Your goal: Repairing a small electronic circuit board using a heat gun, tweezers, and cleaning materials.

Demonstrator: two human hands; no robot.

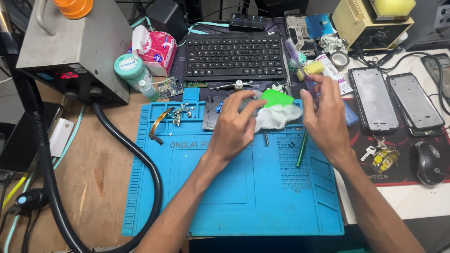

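Just above the frame's centre, the left hand [234,126] reaches over the blue silicone repair mat [225,197], its fingers curled shut on a small grey part [247,100], too hidden to name, held beside a bright green plastic piece [276,98] and a wad of white tissue [277,117]. To the right of it, the right hand [326,117] pinches the handle of a purple brush [297,58], whose bristle end points toward the upper middle of the frame over the black keyboard [234,56]. A green-handled tool [301,150] lies on the mat under that hand. At right, two phone frames [396,100] lie side by side, with a black mouse [429,161] below them. A black hose [126,150] curves down the left from the grey station [75,42]
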